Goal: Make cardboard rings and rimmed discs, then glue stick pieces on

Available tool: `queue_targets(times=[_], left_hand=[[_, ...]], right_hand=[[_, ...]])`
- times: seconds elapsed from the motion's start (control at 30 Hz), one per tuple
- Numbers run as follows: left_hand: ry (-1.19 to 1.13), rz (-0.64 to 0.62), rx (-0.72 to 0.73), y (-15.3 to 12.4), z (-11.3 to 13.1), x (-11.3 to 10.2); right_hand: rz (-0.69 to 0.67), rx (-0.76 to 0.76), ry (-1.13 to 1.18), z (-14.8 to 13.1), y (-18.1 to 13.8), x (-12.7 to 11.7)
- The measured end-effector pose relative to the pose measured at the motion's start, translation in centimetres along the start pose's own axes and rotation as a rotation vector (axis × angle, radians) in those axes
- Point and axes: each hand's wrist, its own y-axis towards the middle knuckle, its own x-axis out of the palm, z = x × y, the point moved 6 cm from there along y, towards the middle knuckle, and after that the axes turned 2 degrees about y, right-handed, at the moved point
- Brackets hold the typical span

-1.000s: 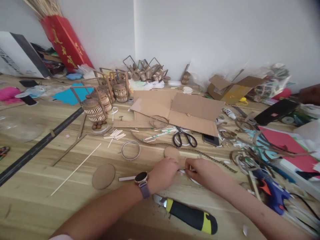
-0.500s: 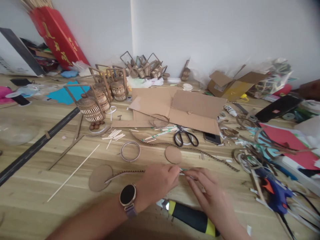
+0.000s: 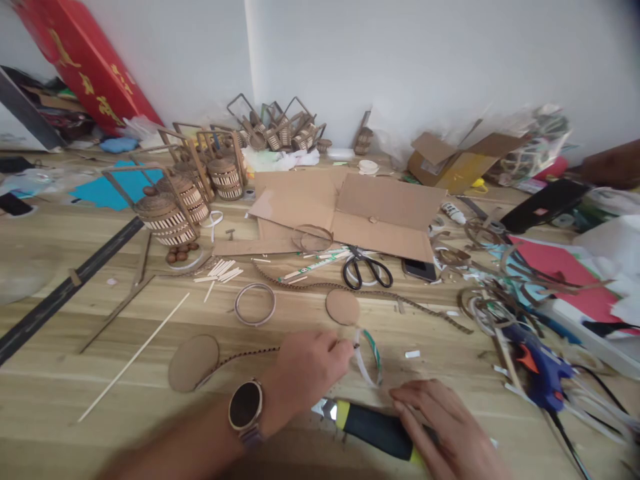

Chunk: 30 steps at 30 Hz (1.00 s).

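Observation:
My left hand (image 3: 313, 360), with a watch on its wrist, pinches a small white-and-green strip ring (image 3: 369, 357) between thumb and fingertips. A dark corrugated strip (image 3: 240, 353) runs leftward from under this hand to a round cardboard disc (image 3: 195, 363). My right hand (image 3: 445, 420) holds nothing; its fingers are stretched out over the handle of a black-and-yellow cutter (image 3: 373, 427). Whether they touch the handle, I cannot tell. Just beyond my right fingers lies a small white scrap (image 3: 413, 354). A second cardboard disc (image 3: 343, 307) rests past the ring.
Black-handled scissors (image 3: 367, 268), a tape-like ring (image 3: 255, 305) and cut sticks (image 3: 219, 271) lie farther back. A blue glue gun (image 3: 537, 367) is at right among loose strips. Small lidded baskets (image 3: 167, 217) stand at left; flattened cardboard (image 3: 300, 200) lies behind the scissors.
My right hand has let go of the strip and moved down and right towards the cutter. The ring now shows in my left fingers. A white scrap has come into view.

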Motion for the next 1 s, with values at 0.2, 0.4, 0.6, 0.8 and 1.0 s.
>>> queue_targets(times=[0.2,0.4,0.6,0.8,1.0], left_hand=[[-0.048,-0.017,-0.027,-0.4,-0.2,0.2],[-0.373,-0.153,-0.208,-0.5,-0.6,-0.3],[-0.653,-0.392,-0.339,-1.1,-1.2,-0.1],[-0.827,-0.497,-0.379,-1.3,-1.6,0.5],[-0.934,-0.555,-0.393,-1.4,-1.5,0.9]], right_hand=[[0.154,0.267,-0.160,4.8,-2.1,-1.8],[0.176,0.560,-0.296,11.1,-4.6,-4.3],[0.157,0.715,-0.330,13.8,-4.5,-5.5],[0.127,0.733,-0.333,14.0,-3.8,-5.4],[0.116,0.728,-0.299,13.8,-4.0,-4.3]])
